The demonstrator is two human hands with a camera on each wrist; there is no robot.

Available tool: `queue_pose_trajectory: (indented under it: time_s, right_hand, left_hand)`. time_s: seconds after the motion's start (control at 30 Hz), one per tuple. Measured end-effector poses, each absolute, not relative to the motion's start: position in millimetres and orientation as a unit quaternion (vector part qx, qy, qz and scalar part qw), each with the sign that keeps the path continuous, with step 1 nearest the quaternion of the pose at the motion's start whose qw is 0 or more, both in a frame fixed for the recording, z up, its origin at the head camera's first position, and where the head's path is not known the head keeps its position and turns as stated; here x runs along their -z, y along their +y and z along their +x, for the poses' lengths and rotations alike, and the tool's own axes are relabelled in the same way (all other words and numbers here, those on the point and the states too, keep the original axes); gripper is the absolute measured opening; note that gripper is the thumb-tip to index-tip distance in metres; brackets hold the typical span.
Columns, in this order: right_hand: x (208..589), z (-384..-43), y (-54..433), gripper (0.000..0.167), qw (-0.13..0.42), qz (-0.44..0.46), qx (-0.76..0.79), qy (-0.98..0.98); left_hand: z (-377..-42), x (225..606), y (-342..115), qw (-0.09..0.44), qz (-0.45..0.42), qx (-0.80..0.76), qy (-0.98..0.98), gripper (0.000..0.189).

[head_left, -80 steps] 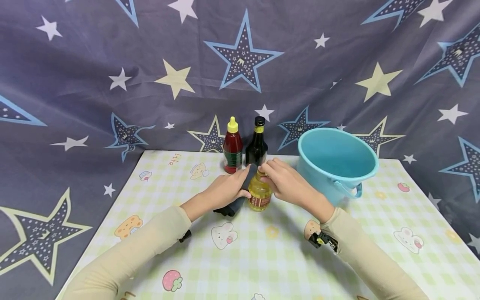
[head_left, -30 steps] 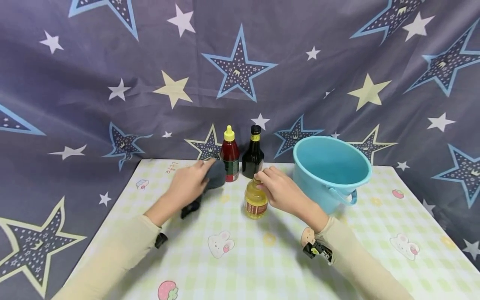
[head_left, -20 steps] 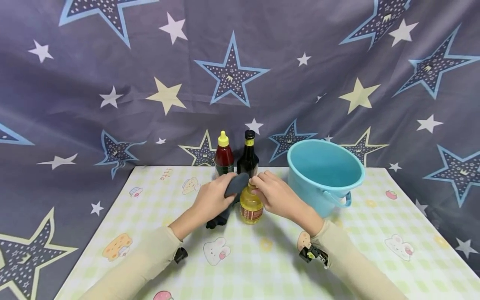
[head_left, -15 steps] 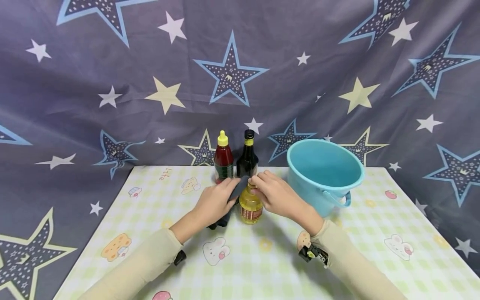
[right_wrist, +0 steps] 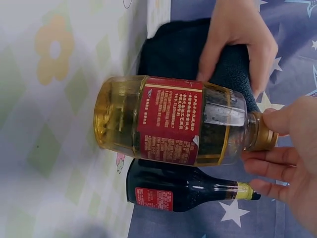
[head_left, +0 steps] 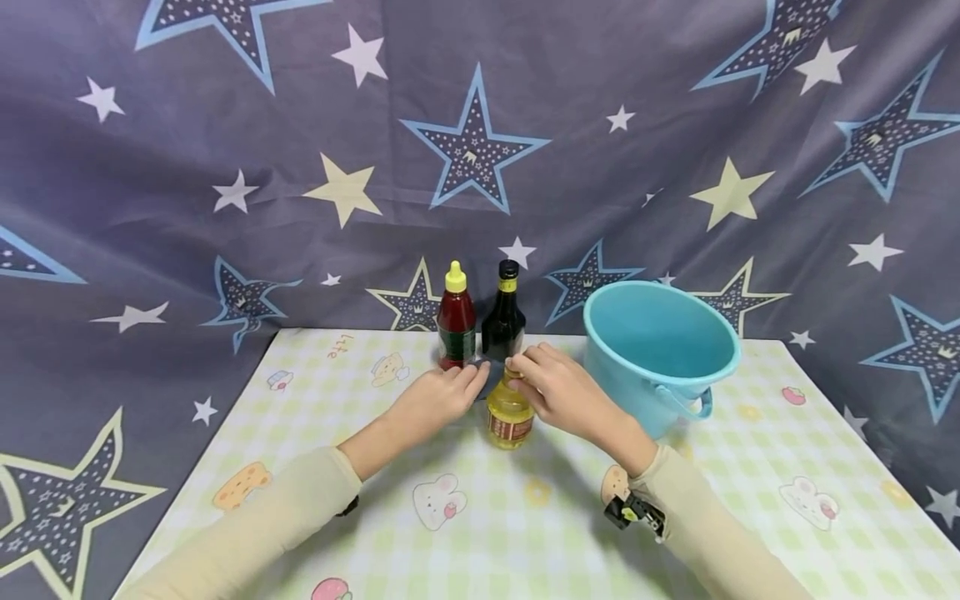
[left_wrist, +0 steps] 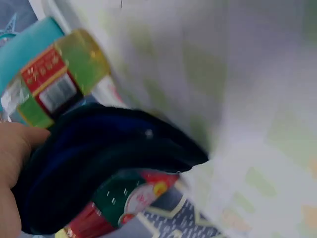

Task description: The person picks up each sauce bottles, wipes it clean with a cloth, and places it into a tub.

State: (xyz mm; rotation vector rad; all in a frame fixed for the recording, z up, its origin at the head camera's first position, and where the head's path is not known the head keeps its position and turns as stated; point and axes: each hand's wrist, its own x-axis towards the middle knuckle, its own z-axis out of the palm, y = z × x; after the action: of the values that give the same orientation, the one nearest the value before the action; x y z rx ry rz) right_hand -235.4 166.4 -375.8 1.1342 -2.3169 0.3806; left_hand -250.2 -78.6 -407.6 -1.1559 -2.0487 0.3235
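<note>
A bottle of yellow oil [head_left: 510, 421] with a red label stands upright on the table. My right hand [head_left: 566, 396] pinches its gold cap between thumb and fingers, plainest in the right wrist view. My left hand [head_left: 435, 404] grips a dark blue cloth [left_wrist: 109, 148], folded and bulging. In the head view the cloth lies behind the oil bottle's left side, mostly covered by the hand. The right wrist view has the cloth right at the bottle's label, with left fingers over it. Just behind stand a red sauce bottle [head_left: 457, 321] with a yellow tip and a dark sauce bottle [head_left: 503, 325].
A light blue bucket [head_left: 626, 383] stands to the right of the oil bottle, close by my right hand. The table [head_left: 600, 550] bears a green-checked cloth with cartoon prints. A dark curtain [head_left: 300, 100] with stars hangs along the table's back edge.
The left hand swung the cloth from the left back to the oil bottle, then slid it lower behind the bottle's side. The right hand has kept hold of the cap.
</note>
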Motion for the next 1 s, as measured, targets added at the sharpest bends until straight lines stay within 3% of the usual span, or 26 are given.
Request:
queue_pose_trajectory:
  time_s: [0.2, 0.3, 0.5, 0.7, 1.0]
  right_hand:
    - [376, -235, 168, 0.014, 0.262, 0.418, -0.146, -0.858]
    - [375, -235, 168, 0.014, 0.26, 0.418, -0.148, -0.858]
    - [375, -236, 166, 0.015, 0.263, 0.42, -0.15, -0.856]
    - [378, -235, 165, 0.015, 0.265, 0.423, -0.147, -0.854]
    - [380, -238, 166, 0.013, 0.288, 0.424, -0.151, -0.845]
  left_hand:
    - [-243, 422, -76, 0.241, -0.405, 0.097, -0.877, 0.059]
    - [-245, 425, -80, 0.201, -0.4, 0.151, -0.881, 0.062]
    - [-251, 428, -91, 0.194, -0.436, 0.145, -0.867, 0.072]
    - [-252, 428, -99, 0.222, -0.449, 0.098, -0.86, 0.067]
    - [-254, 411, -102, 0.152, -0.433, 0.093, -0.883, 0.063]
